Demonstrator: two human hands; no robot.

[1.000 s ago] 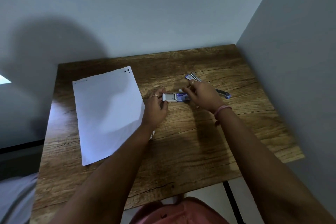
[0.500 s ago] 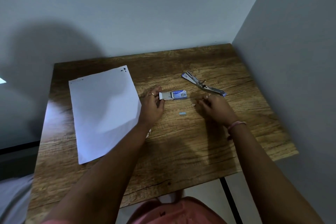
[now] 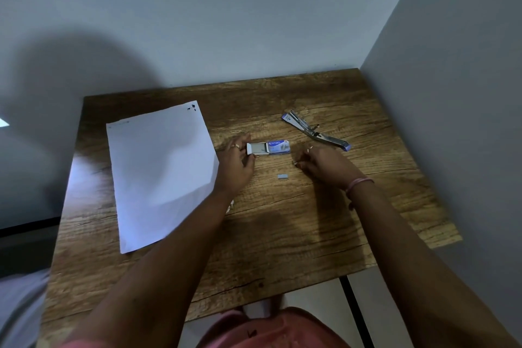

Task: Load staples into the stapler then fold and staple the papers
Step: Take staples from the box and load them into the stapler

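Little moved: left hand (image 3: pixel 236 167) fingers grip staple box (image 3: pixel 268 147), label unreadable; right hand (image 3: pixel 324 162) curled, grip unclear.

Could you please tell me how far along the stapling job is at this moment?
Done: the stapler lies swung open, and the staple box is slid open. In hand: the left hand holds the box; a staple strip lies near the right hand. Left: loading, then folding and stapling the flat paper.

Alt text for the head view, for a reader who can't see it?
On a wooden table, a person's left hand holds the slid-open end of a small blue-and-white staple box, while the right hand rests near a small grey staple strip. An opened silver metal stapler lies beyond, a white paper sheet at left.
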